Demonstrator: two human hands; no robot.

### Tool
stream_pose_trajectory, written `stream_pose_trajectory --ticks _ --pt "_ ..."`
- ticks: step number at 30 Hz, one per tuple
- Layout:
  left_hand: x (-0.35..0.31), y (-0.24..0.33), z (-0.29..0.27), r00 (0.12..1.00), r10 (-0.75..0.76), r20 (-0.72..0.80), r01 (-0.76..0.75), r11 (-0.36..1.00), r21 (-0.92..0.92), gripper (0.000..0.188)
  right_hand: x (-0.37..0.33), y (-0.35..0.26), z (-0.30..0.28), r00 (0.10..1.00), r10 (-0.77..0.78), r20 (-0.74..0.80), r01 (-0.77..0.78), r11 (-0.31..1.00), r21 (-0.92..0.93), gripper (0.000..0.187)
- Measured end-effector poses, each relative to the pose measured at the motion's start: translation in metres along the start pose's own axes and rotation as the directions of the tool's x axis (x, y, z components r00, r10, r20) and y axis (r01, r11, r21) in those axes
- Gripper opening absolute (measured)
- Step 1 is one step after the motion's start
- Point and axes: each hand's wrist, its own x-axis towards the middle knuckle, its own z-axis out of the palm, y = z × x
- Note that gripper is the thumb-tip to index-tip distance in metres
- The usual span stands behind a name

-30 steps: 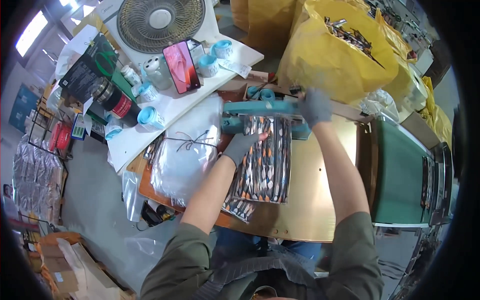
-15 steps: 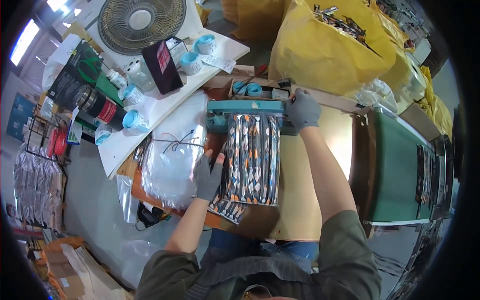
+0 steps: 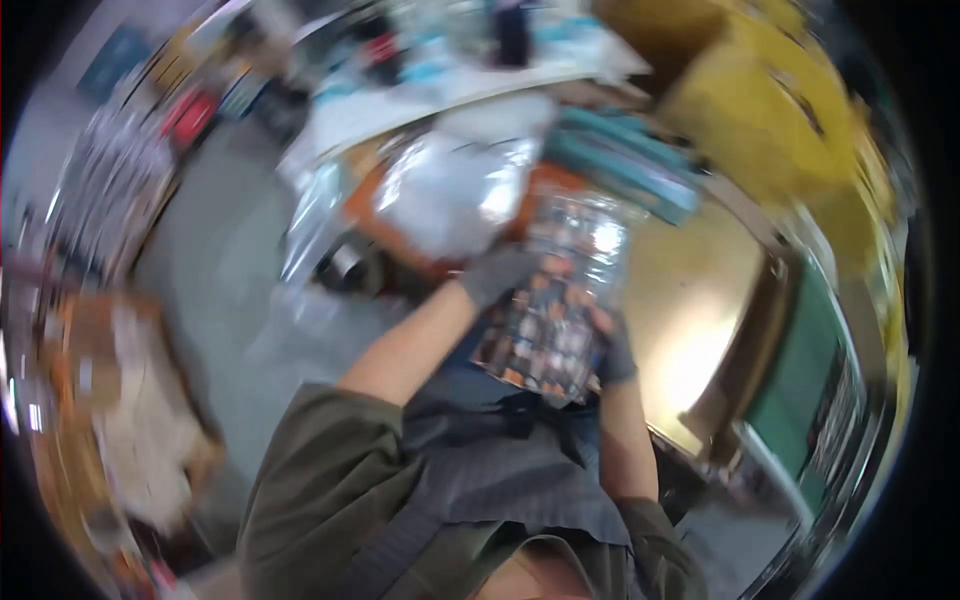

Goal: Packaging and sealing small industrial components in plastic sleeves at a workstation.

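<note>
Plastic-wrapped pack, patterned dark, white and orange, held tilted in front of the apron; its lower end seems to overhang the near edge of the brass-coloured tabletop. View blurred, fine detail lost. Left hand, grey-gloved, at the pack's left edge; right hand, also gloved, at its lower right. Grip: both appear to be grasping the pack, one each side; pressure, cannot tell. Shiny clear film at the far end, near the teal device. Clear bags lie to the left.

Handling, my judgement: even, light pressure from both sides; support beneath the lower end; pack kept flat so contents stay aligned; no thumbs digging into film.
</note>
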Motion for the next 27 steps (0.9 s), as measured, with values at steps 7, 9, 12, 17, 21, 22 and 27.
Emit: stream_pose_trajectory --ticks 7,9,12,17,21,22,27 --pt "-0.197 0.010 -0.051 0.526 0.672 -0.521 -0.223 0.701 0.678 0.052 0.003 0.013 0.044 0.901 0.367 0.232 -0.311 0.918 -0.247 0.057" --pt "-0.265 0.007 -0.094 0.070 0.667 -0.742 0.270 0.703 0.658 0.072 0.074 0.018 0.059 0.670 0.512 0.537 -0.342 0.855 -0.389 0.052" --pt "-0.358 -0.077 -0.169 -0.139 0.694 -0.707 0.683 0.584 0.439 0.074 0.009 0.012 0.287 0.830 0.161 0.534 0.152 0.855 -0.495 0.062" --pt "-0.352 -0.197 -0.190 0.068 0.260 -0.963 0.461 0.848 0.261 0.054 0.040 0.190 0.297 0.544 -0.236 0.805 0.800 0.434 -0.414 0.078" --pt "-0.372 -0.237 -0.226 -0.166 0.424 -0.890 0.177 0.901 0.396 0.037 0.091 0.262 0.231 0.533 0.598 0.599 0.753 -0.013 -0.658 0.058" --pt "-0.382 -0.224 -0.220 -0.074 0.174 -0.982 -0.484 0.855 0.188 0.032 0.089 0.259 0.236 0.533 0.607 0.590 0.749 -0.013 -0.663 0.058" --pt "-0.364 -0.213 -0.203 -0.013 0.268 -0.963 0.024 0.963 0.268 0.029 0.088 0.279 0.216 0.521 0.677 0.521 0.854 -0.413 -0.318 0.040"
